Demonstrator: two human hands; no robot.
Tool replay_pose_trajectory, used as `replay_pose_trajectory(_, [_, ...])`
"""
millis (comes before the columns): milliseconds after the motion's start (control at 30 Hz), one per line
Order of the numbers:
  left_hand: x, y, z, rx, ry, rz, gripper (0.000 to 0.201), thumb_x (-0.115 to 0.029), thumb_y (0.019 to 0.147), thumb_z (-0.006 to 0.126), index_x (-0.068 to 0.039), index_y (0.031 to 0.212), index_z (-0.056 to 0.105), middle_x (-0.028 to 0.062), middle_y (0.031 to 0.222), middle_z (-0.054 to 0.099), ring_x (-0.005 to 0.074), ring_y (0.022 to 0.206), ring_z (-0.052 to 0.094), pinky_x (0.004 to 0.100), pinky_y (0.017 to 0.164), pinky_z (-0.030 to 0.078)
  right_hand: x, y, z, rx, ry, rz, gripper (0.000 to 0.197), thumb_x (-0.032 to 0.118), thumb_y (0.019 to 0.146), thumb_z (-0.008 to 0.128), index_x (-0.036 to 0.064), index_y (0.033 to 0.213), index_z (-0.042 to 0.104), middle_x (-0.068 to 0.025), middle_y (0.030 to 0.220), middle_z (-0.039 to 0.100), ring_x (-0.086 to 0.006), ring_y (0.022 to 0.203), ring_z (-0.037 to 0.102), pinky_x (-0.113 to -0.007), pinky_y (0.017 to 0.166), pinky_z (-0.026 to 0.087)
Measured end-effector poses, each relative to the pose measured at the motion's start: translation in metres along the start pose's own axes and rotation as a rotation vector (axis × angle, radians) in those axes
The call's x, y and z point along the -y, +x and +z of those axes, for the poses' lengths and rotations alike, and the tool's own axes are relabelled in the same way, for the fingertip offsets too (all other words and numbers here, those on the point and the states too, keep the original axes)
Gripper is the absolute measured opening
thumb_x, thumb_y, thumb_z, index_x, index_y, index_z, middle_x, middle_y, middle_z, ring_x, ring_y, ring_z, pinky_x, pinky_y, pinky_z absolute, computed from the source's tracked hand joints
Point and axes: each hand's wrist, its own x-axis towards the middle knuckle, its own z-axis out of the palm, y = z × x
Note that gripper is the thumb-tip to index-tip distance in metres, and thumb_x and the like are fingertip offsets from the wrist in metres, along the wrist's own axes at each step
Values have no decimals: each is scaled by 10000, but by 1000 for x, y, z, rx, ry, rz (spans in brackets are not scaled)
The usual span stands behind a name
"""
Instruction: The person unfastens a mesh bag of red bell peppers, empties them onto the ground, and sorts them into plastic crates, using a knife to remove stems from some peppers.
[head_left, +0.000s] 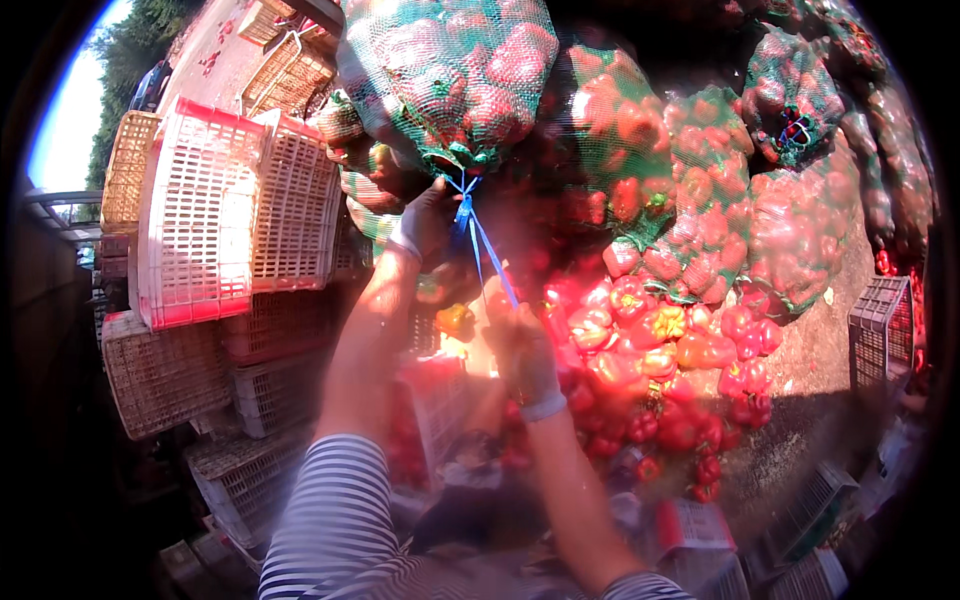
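Note:
A green mesh bag (450, 75) full of red bell peppers sits at the top centre, its gathered neck toward me. Blue string (465, 205) is tied around that neck, with two strands running down from it. Right beside the knot, my gloved left hand (425, 218) has its fingers closed on a short bit of the string. Lower and to the right, my right hand (522, 350), also gloved, grips the long ends and holds them taut. Glare and blur soften the right fingers.
Loose red peppers (650, 360) lie heaped to the right of my right hand. More filled mesh bags (700, 190) stand behind them. Stacked plastic crates (200, 220) rise on the left; another crate (880, 325) stands at the far right.

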Motion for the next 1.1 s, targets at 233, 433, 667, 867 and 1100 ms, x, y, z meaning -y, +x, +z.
replay_pose_trajectory(233, [12, 17, 10, 166, 62, 251, 193, -232, 995, 548, -50, 1053, 573, 61, 831, 597, 223, 761, 601, 342, 683, 516, 11, 47, -58, -326, -967, -147, 406, 300, 925, 635, -8, 1185, 583, -147, 1116, 637, -252, 1031, 614, -359, 931, 471])
replay_pose_trajectory(433, [-5, -8, 0, 18, 525, 367, 133, -221, 975, 594, -90, 968, 578, 18, 763, 543, 152, 713, 530, 311, 646, 443, 44, 144, 60, -393, -1498, -593, 400, 287, 891, 668, 20, 1186, 629, -193, 1123, 633, -266, 1081, 591, -365, 904, 459])
replay_pose_trajectory(667, [-5, -20, 50, 58, 144, 165, 88, -147, 973, 582, -76, 1024, 599, 13, 781, 573, 145, 695, 535, 298, 654, 462, 17, 239, 77, -267, -741, -349, 192, 222, 879, 654, 63, 775, 625, -12, 725, 564, -115, 682, 495, -288, 652, 414])
replay_pose_trajectory(867, [-20, 7, -53, -2, 122, 326, 182, -207, 936, 604, -127, 791, 529, -7, 734, 506, 154, 728, 524, 314, 651, 455, 75, 114, 44, -1, -277, -170, 378, 325, 1012, 528, 117, 707, 444, -123, 962, 607, -258, 1028, 591, -445, 1019, 423])
replay_pose_trajectory(1100, [13, -45, -26, 114, -15, 192, 158, -171, 1004, 490, -37, 1049, 560, 73, 937, 572, 242, 892, 575, 390, 786, 509, 184, -37, -30, -360, -462, -531, 412, 323, 1032, 462, 114, 680, 414, -73, 775, 569, -264, 839, 619, -527, 949, 490])
